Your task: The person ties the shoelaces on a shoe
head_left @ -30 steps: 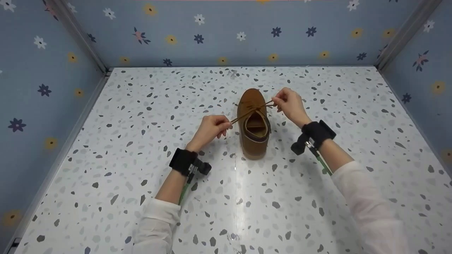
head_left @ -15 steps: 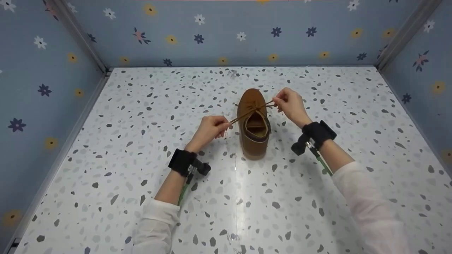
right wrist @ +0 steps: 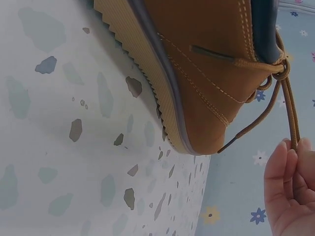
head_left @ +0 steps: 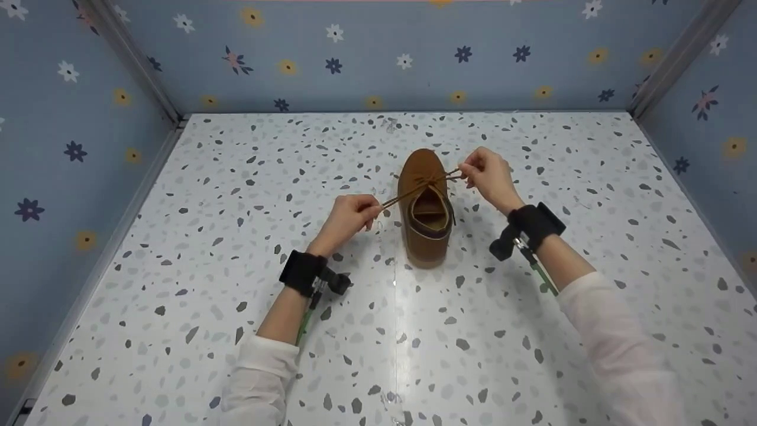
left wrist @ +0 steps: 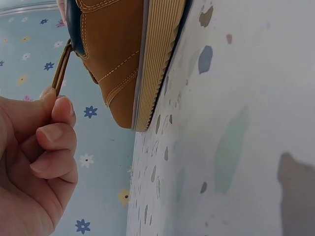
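A brown lace-up shoe (head_left: 427, 236) stands upright on the speckled surface, its toe pointing away from me. My left hand (head_left: 350, 219), to the left of the shoe, pinches a doubled brown shoelace (left wrist: 61, 71) between thumb and index finger. On the other side, my right hand (head_left: 491, 177) pinches another doubled lace loop (right wrist: 290, 110) by its end. Both loops stretch taut from a knot (right wrist: 281, 70) over the tongue. In the right wrist view, two loose lace tips hang by the knot, one lying along the shoe's side. Neither hand touches the shoe itself.
The white speckled tabletop (head_left: 207, 284) spreads around the shoe. A blue flowered wall (head_left: 378, 53) closes the far side, with similar panels at left and right. Each wrist wears a black strap (head_left: 304, 272) with a small camera and green cable.
My left hand has drawn slightly left, lengthening the visible loop on that side. The right hand has shifted barely to the right. The shoe stays in place.
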`<action>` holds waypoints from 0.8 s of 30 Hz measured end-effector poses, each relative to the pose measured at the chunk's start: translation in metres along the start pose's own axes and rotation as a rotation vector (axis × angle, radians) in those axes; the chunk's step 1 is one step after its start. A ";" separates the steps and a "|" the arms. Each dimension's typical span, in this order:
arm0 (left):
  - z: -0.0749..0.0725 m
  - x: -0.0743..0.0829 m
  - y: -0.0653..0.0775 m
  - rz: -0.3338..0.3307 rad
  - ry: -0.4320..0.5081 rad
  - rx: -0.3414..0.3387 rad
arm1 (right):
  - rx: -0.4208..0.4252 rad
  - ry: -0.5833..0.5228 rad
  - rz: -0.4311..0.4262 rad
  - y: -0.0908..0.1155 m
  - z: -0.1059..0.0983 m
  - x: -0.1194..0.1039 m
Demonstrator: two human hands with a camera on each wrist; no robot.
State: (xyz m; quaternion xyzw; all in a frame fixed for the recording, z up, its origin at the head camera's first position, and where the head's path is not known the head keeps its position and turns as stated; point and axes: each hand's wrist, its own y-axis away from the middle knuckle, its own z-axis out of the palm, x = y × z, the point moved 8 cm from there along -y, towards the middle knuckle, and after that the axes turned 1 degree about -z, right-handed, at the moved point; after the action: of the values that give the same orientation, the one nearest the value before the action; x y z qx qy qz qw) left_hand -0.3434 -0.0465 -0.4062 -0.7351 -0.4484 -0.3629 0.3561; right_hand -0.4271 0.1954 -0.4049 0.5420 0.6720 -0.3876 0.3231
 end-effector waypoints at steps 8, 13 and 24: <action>-0.003 0.003 -0.001 0.040 -0.020 0.017 | 0.061 0.028 -0.054 -0.014 -0.002 0.024; -0.004 0.004 -0.002 0.061 -0.033 0.015 | 0.051 0.077 -0.023 0.012 -0.007 -0.027; -0.009 0.005 -0.001 0.076 -0.097 0.034 | 0.075 0.130 -0.049 0.027 -0.012 -0.054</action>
State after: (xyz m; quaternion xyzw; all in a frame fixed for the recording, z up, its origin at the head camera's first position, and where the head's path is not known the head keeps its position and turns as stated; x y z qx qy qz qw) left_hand -0.3440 -0.0521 -0.3971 -0.7621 -0.4430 -0.3053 0.3602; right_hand -0.3897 0.1832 -0.3572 0.5610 0.6898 -0.3844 0.2484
